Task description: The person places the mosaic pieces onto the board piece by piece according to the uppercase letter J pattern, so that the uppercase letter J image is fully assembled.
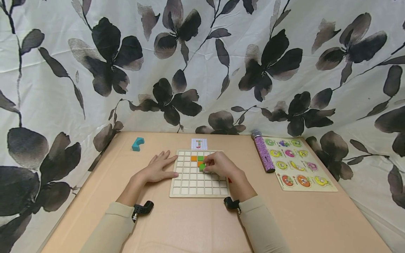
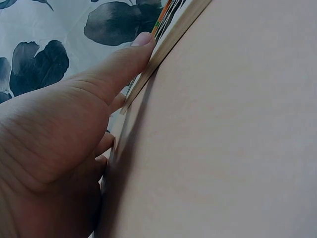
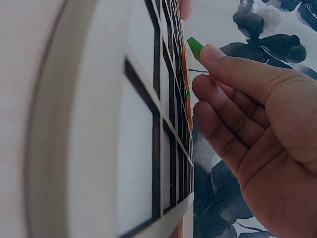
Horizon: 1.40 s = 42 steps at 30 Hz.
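A wooden grid board [image 1: 186,190] with pale square cells lies in the middle of the table. Several orange and green tiles sit in its upper rows, among them an orange tile [image 1: 194,158] and a green tile [image 1: 200,158]. My right hand [image 1: 219,164] pinches another green square tile [image 3: 195,48] between thumb and finger, held over the board; its other fingers are bent in the right wrist view. On the opposite side, my left hand [image 1: 158,168] has its fingers spread, and its thumb [image 2: 129,62] touches the board's left edge.
Behind the board lies a small pattern card [image 1: 199,143]. A teal notched block [image 1: 137,144] is at the back left. To the right are a purple glittery tube [image 1: 264,153] and a fruit picture board [image 1: 303,163]. Something red [image 1: 230,180] shows beside the right wrist. Floral cloth [image 1: 221,52] hangs behind.
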Motion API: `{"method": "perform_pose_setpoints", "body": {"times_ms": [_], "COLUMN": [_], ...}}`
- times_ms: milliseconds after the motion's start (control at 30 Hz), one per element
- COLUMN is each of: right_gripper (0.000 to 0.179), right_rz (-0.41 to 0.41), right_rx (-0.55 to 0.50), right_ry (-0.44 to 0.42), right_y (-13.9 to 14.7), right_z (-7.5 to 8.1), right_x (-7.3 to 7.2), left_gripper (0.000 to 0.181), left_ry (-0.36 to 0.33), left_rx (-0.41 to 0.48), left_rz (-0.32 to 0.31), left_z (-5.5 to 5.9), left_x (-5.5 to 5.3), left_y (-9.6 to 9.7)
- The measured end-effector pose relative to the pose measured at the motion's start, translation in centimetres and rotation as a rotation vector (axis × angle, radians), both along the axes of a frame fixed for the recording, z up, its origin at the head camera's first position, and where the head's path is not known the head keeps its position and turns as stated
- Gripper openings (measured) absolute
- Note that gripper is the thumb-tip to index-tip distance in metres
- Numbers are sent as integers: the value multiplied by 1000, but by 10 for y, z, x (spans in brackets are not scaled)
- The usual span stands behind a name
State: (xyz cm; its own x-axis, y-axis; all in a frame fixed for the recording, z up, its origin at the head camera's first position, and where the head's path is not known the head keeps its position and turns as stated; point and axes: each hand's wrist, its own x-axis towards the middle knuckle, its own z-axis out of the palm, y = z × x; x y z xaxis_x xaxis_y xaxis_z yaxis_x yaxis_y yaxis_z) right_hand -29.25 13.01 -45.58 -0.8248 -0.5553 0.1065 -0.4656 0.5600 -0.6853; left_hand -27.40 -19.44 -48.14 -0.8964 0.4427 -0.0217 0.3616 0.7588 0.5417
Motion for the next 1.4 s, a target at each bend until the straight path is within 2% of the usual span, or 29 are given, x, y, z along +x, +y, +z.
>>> {"method": "perform_pose_setpoints", "body": {"times_ms": [633, 1400], "right_gripper": [13, 18], "right_rz": [3, 37], "right_rx": [66, 82], "right_ry": [-10, 8], "right_y": [-7, -8], "right_z": [-4, -6], "right_x": [1, 3], "left_gripper": [87, 87], "left_ry": [5, -2], "left_rx": [7, 3], "left_rz": [2, 6], "left_z": [1, 1], "left_x": [2, 4], "left_y": [0, 2]}}
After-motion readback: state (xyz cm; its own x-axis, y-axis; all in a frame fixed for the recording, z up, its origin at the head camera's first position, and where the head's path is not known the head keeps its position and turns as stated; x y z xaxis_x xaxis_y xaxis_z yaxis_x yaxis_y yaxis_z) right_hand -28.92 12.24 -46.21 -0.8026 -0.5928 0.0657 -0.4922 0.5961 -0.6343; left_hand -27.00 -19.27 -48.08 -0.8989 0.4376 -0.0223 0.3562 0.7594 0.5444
